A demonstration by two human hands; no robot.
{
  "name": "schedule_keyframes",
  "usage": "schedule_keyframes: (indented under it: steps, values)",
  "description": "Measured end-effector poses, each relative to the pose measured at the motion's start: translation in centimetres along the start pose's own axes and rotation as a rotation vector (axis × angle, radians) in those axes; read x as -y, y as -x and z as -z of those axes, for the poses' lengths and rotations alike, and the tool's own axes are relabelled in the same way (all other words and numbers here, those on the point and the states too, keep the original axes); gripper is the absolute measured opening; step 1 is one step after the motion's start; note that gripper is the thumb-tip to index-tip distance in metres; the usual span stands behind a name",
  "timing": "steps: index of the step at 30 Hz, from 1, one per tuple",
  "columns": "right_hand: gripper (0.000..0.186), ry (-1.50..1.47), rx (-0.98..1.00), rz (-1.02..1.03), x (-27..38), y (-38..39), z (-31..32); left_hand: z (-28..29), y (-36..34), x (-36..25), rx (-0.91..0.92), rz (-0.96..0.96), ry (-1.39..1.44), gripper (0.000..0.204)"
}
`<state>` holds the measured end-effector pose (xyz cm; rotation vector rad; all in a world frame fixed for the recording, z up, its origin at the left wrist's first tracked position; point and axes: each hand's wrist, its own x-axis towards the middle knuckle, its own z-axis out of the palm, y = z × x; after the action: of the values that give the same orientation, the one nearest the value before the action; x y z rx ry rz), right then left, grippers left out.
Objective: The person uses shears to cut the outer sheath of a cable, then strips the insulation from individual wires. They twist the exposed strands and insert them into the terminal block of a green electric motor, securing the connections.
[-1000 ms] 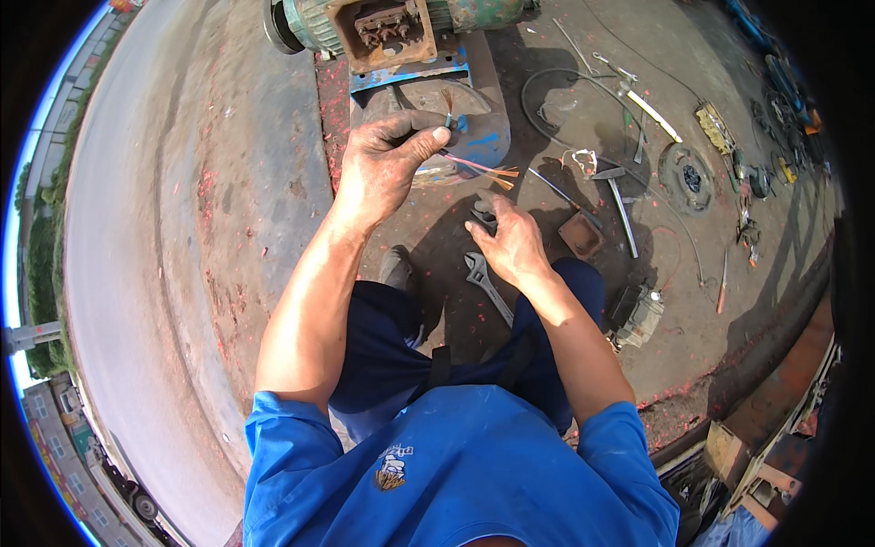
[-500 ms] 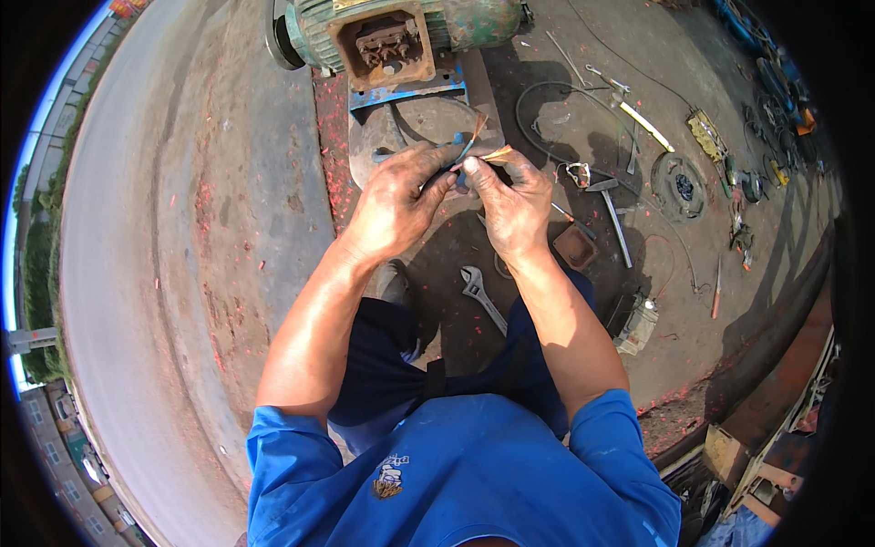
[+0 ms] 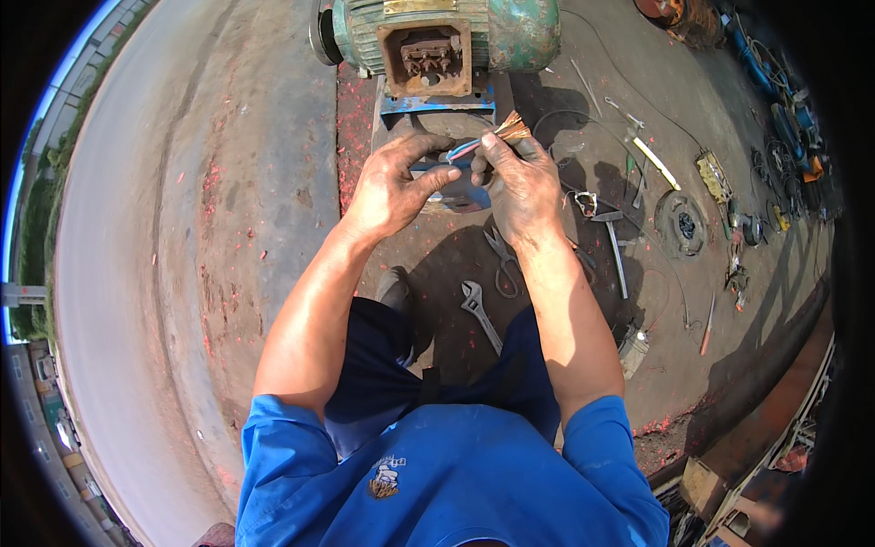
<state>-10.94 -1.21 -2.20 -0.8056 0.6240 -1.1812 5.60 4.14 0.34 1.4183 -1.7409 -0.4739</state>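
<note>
Insulated electrical wires (image 3: 465, 149), blue and reddish, run between my hands and end in fanned bare copper strands (image 3: 515, 128). My right hand (image 3: 524, 187) is closed, pinching these wires between thumb and fingers just below the bare strands. Beside the insulated part, my left hand (image 3: 401, 178) has its thumb and fingers apart, with a gap between them. Just beyond both hands stands a green electric motor (image 3: 510, 36) on a blue base (image 3: 437, 102). Its rusty terminal box (image 3: 427, 59) is uncovered and shows the terminals inside.
An adjustable wrench (image 3: 480, 314) and scissors (image 3: 502, 263) lie on the ground near my legs. To the right are a hammer (image 3: 618, 255), a round metal part (image 3: 681, 223), a screwdriver (image 3: 709, 324) and several cables. A paved road (image 3: 109, 273) runs along the left.
My left thumb and fingers have parted, and my hands are slightly farther apart. The copper strands now sit bunched at my right fingertips. The view has shifted, bringing the scissors into sight.
</note>
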Motion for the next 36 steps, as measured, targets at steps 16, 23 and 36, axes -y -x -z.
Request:
schedule_keyframes:
  steps: [16,23,36]
  values:
    - [0.035,1.674,0.545,1.231,5.2,-0.7,1.5,1.7,0.3,-1.1,0.183,0.308,0.315,0.023]
    - [0.02,1.591,0.722,1.256,5.7,-0.2,0.6,1.8,1.1,-1.8,0.222,0.266,0.362,0.021]
    - [0.021,1.285,0.425,0.811,3.8,2.2,0.2,1.4,1.9,-1.3,0.068,-0.047,0.11,0.015]
